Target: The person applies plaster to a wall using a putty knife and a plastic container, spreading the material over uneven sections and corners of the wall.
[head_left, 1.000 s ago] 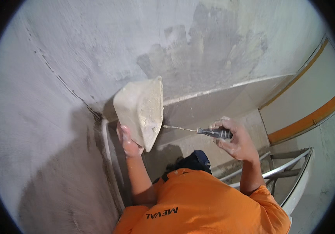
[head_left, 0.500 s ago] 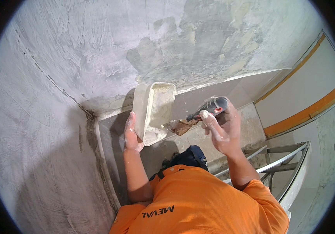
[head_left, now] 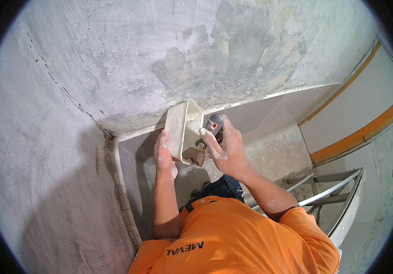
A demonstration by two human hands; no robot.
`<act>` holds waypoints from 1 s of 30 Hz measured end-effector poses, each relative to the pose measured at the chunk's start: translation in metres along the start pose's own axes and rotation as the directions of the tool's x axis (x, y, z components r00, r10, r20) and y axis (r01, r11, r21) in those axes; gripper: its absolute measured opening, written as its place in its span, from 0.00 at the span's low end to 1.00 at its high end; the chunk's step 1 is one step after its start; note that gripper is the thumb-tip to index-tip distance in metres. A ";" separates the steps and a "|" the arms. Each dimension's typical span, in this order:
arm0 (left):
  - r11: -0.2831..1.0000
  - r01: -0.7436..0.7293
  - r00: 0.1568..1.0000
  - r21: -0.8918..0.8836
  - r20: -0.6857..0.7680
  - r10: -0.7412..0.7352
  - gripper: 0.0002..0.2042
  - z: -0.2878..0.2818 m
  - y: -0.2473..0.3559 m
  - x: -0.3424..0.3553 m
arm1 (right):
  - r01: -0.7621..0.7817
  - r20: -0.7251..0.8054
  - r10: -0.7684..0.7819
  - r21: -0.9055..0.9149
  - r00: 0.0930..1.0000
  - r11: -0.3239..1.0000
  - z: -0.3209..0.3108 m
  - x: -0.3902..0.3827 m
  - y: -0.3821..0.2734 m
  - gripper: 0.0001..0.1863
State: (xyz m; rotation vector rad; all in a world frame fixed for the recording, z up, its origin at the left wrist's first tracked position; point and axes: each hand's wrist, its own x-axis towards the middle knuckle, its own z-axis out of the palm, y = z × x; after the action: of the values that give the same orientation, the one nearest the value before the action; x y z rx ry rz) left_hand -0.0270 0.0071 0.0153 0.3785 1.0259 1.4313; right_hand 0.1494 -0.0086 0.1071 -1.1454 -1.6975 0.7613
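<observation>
My left hand [head_left: 164, 155] grips a whitish rectangular plaster pan [head_left: 176, 129] by its outer side and underside, its opening tipped to the right. Pale plaster coats the pan's inner wall. In my right hand [head_left: 227, 147] is a putty knife [head_left: 214, 123], my fingers wrapped round its dark grey handle with a red mark. The smeared blade dips at the near end of the pan's opening, and part of it is hidden by the rim. White plaster dusts both hands.
Ahead stands a plastered wall [head_left: 114, 68] with a darker grey patch [head_left: 196, 64]. Another rough wall [head_left: 54, 182] is close on my left. A metal ladder-like frame [head_left: 329, 194] stands to the right, beyond it a white panel with orange trim [head_left: 361, 137].
My right hand has moved left with the putty knife, bringing the blade into the pan's opening. The pan has turned further toward the right and shifted slightly rightward.
</observation>
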 end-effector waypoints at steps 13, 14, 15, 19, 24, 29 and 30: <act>0.960 -0.050 0.998 -0.274 0.034 0.061 0.27 -0.004 0.001 -0.010 | -0.449 0.259 0.601 0.873 0.756 0.189 -0.043 0.021 0.073 0.08; 0.935 -0.039 0.994 -0.354 0.077 0.071 0.27 -0.002 0.007 -0.017 | -0.448 0.264 0.582 0.872 0.769 0.197 -0.046 0.020 0.069 0.08; 0.934 -0.103 0.990 -0.342 0.052 0.128 0.26 -0.001 0.010 -0.022 | -0.397 0.323 0.542 0.917 0.776 0.022 -0.047 0.017 0.062 0.07; 0.867 -0.130 0.973 -0.480 0.106 0.205 0.25 -0.013 0.021 -0.027 | -0.390 0.460 0.200 0.867 0.865 -0.310 -0.045 0.005 0.048 0.08; 0.820 -0.276 0.931 -0.501 0.071 0.357 0.26 -0.022 0.038 -0.037 | -0.563 0.587 -0.051 0.742 0.808 -0.364 -0.017 -0.002 0.041 0.07; 0.762 -0.427 0.889 -0.487 -0.070 0.453 0.27 -0.015 0.060 -0.051 | -0.637 0.643 -0.124 0.679 0.756 -0.364 0.010 -0.009 0.054 0.12; 0.752 -0.468 0.874 -0.463 -0.118 0.471 0.28 -0.014 0.063 -0.053 | -0.645 0.647 -0.131 0.676 0.751 -0.357 0.012 -0.015 0.053 0.12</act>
State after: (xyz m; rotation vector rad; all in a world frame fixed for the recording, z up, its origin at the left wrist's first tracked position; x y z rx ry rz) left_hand -0.0678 -0.0356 0.0746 0.2820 0.5427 2.0818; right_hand 0.1598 -0.0029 0.0517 0.0689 -0.2751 2.4063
